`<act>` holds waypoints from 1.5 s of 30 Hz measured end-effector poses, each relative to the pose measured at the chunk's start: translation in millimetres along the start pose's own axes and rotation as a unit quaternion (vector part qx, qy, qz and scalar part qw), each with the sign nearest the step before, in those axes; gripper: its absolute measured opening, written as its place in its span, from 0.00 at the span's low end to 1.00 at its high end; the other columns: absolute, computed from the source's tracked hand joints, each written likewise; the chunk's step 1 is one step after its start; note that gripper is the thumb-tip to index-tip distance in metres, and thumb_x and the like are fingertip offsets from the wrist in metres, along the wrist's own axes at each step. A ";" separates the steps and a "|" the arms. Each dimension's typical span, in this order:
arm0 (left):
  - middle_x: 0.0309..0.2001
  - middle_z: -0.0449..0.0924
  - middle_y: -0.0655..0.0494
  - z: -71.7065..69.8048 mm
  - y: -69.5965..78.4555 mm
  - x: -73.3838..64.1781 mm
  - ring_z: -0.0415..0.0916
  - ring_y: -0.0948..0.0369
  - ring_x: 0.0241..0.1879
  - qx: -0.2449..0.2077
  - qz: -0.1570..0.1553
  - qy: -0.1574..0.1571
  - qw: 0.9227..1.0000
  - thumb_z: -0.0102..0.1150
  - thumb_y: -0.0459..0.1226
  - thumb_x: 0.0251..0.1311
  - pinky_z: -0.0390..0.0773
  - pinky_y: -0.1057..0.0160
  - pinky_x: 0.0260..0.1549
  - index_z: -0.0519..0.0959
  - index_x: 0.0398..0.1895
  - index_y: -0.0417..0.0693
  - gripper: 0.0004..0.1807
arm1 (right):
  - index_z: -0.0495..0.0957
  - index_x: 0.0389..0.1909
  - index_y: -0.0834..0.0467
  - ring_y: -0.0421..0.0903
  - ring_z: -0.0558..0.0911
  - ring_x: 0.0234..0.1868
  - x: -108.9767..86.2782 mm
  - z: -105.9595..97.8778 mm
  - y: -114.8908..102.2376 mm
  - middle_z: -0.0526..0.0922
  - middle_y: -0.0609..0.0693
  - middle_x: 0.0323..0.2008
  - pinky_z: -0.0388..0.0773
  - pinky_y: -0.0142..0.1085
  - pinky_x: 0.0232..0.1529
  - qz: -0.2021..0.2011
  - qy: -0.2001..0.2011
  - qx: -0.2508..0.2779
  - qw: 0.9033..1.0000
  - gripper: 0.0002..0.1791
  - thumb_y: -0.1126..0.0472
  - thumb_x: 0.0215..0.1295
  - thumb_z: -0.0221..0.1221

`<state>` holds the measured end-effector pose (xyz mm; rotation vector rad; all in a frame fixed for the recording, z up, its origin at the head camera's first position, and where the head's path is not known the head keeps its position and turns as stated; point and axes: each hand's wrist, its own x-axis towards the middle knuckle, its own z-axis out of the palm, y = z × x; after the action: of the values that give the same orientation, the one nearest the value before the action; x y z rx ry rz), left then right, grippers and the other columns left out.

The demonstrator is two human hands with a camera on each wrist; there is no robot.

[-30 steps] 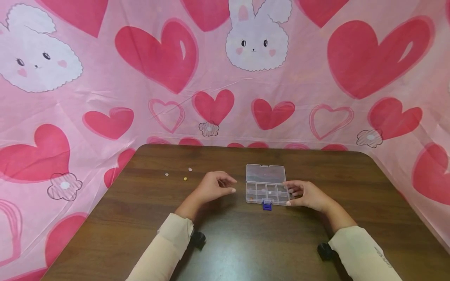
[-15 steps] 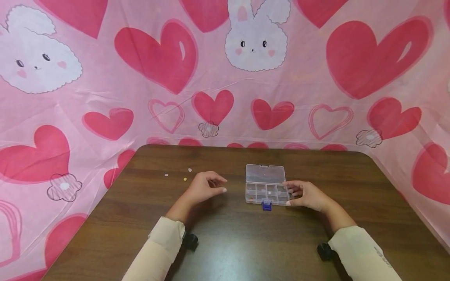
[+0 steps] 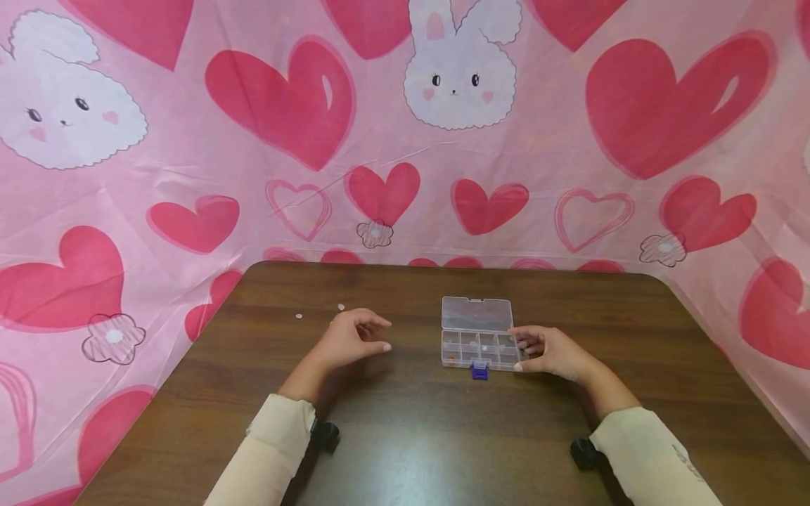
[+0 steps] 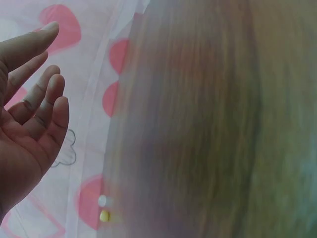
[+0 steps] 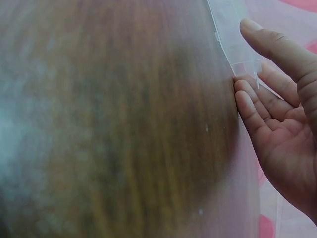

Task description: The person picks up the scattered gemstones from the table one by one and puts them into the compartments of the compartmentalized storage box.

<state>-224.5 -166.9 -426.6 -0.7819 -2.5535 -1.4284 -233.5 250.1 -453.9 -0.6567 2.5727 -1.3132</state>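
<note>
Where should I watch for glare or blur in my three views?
Head view: pale glare on the table between the sleeves; left wrist view: table blurred, left hand clearer; right wrist view: table blurred, pale glare toward the left edge, right hand clearer.

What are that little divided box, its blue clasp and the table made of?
Divided box: probably smooth, clear plastic, being see-through and thin-walled. Blue clasp: likely opaque plastic, evenly coloured; finish too small to judge. Table: wood or laminate, grained brown with a soft sheen.

Box (image 3: 477, 331) left of right hand (image 3: 552, 351); bits (image 3: 485, 348) apparently inside.
</note>
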 end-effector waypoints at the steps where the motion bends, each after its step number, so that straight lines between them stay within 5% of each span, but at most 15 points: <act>1: 0.39 0.82 0.41 -1.7 -1.4 -1.0 0.79 0.45 0.39 -0.001 0.000 0.000 1.000 0.76 0.32 0.46 0.80 0.45 0.39 0.84 0.43 0.36 0.19 | 0.72 0.60 0.69 0.54 0.77 0.49 0.2 0.2 0.0 0.79 0.61 0.51 0.77 0.42 0.50 0.000 0.000 0.000 1.000 0.37 0.60 0.50 0.74; 10: 0.42 0.82 0.41 -16.0 -17.3 -7.4 0.80 0.46 0.41 0.017 -0.015 0.008 1.000 0.78 0.34 0.44 0.81 0.52 0.39 0.84 0.46 0.38 0.22 | 0.72 0.60 0.69 0.54 0.77 0.49 0.2 -0.2 -0.8 0.79 0.61 0.51 0.78 0.43 0.50 0.000 0.000 -0.005 1.000 0.37 0.60 0.50 0.74; 26: 0.43 0.80 0.42 -35.5 -27.4 -15.1 0.77 0.48 0.43 0.027 -0.041 0.039 0.998 0.78 0.35 0.44 0.81 0.49 0.40 0.84 0.46 0.39 0.23 | 0.72 0.61 0.68 0.53 0.77 0.49 -1.1 0.6 -2.2 0.79 0.61 0.50 0.77 0.41 0.50 0.010 0.002 0.005 1.000 0.37 0.61 0.51 0.74; 45: 0.48 0.79 0.42 -61.6 -57.9 -23.6 0.77 0.44 0.47 0.050 -0.079 0.027 0.995 0.80 0.36 0.42 0.80 0.48 0.43 0.81 0.51 0.38 0.29 | 0.72 0.60 0.69 0.54 0.77 0.48 -1.0 0.9 -1.3 0.79 0.61 0.50 0.78 0.36 0.49 0.005 0.004 0.002 1.000 0.36 0.61 0.50 0.74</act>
<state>-241.5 -251.0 -444.9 -0.5294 -2.6728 -1.3296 -231.9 249.2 -453.5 -0.6373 2.5761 -1.3211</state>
